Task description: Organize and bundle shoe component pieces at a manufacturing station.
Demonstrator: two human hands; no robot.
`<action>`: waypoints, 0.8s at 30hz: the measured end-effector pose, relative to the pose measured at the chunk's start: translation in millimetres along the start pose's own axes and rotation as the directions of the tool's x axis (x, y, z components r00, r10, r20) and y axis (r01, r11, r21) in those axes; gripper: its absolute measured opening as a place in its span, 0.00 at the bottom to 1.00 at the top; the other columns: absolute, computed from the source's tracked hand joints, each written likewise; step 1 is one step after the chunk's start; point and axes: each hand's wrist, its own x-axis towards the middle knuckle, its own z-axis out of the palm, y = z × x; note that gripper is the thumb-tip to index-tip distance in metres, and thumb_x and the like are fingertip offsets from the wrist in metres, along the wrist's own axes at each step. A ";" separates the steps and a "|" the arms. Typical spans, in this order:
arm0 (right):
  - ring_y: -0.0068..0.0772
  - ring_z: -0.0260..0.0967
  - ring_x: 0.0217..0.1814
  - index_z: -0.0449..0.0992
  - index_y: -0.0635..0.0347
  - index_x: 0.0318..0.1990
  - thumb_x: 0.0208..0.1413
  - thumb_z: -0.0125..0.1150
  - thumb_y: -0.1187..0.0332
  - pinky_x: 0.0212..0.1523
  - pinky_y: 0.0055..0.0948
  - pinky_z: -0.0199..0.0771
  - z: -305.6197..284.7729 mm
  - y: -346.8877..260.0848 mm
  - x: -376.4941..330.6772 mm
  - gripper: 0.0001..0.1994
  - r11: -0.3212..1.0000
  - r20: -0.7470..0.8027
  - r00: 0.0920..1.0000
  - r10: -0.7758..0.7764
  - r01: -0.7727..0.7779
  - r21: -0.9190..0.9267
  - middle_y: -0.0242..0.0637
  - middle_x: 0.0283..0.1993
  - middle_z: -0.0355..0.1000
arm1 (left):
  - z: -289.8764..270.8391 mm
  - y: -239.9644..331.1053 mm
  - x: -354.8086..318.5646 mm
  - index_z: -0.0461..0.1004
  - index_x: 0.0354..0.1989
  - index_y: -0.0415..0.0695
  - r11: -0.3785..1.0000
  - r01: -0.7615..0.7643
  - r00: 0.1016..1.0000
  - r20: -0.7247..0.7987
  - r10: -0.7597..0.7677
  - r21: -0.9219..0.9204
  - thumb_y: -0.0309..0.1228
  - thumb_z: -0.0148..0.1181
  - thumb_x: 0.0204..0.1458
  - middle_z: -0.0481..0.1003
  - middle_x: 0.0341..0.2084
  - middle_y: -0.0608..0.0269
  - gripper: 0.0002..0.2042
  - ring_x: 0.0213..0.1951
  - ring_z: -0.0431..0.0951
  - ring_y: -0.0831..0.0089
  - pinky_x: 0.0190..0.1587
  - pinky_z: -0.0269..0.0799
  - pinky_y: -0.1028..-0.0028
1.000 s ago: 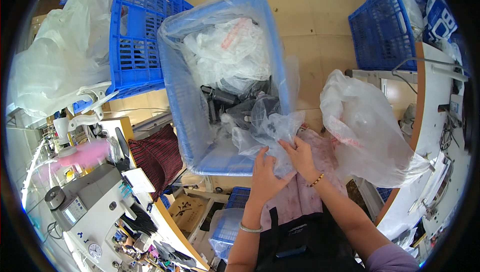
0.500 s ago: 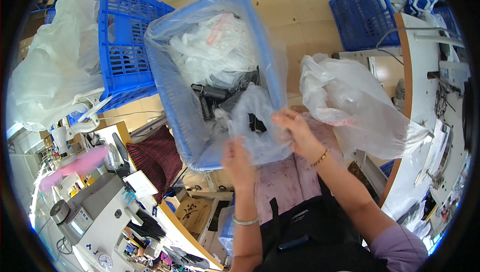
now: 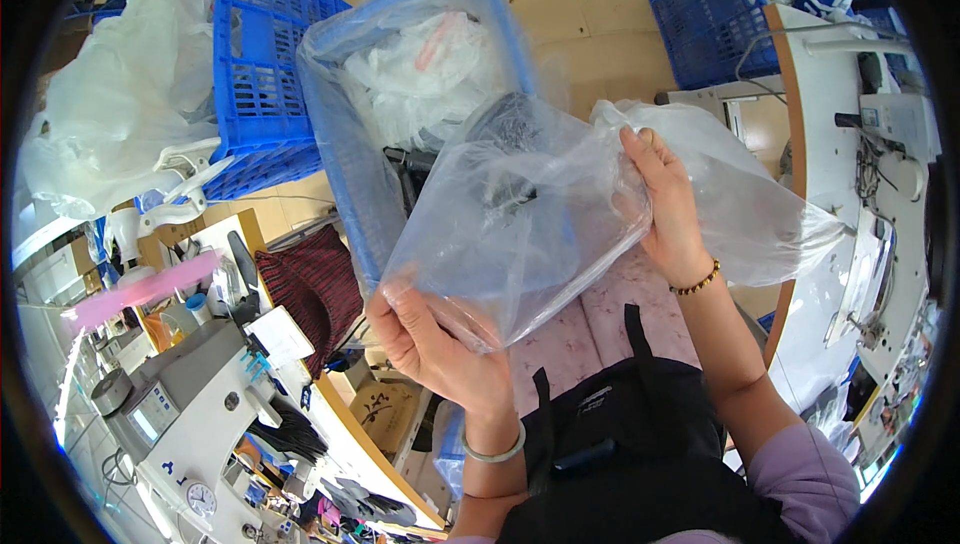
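Note:
A clear plastic bag [image 3: 500, 244] is stretched wide between my two hands, over the near end of a blue plastic bin [image 3: 350, 194]. My left hand [image 3: 440, 349] grips the bag's near left edge between thumb and fingers. Higher up on the right, my right hand [image 3: 665, 204] pinches its other edge. Dark objects [image 3: 510, 129] show through the film; I cannot tell whether they lie in this bag or behind it. Farther back in the bin, a crumpled white plastic bag [image 3: 430, 74] lies inside the clear lining.
A translucent bag [image 3: 740, 194] hangs at the right beside a white worktable [image 3: 835, 224]. Blue crates [image 3: 262, 84] stand left of the bin, with a big bag [image 3: 120, 94] beyond. Another blue crate [image 3: 710, 24] is back right. Sewing machines [image 3: 210, 434] fill the left bench.
My hands have moved apart, the right one up and rightward, the left one leftward and down. The clear bag is now spread out between them, covering more of the bin.

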 end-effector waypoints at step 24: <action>0.43 0.65 0.49 0.69 0.63 0.47 0.46 0.53 0.69 0.49 0.35 0.64 86.0 176.8 -142.3 0.18 0.063 0.289 -0.059 0.956 0.998 -0.005 0.49 0.46 0.67 | -159.6 98.1 -147.2 0.70 0.37 0.43 0.917 0.159 0.987 0.049 -0.152 -0.366 0.29 0.47 0.59 0.61 0.12 0.78 0.06 0.12 0.55 0.92 0.13 0.46 0.85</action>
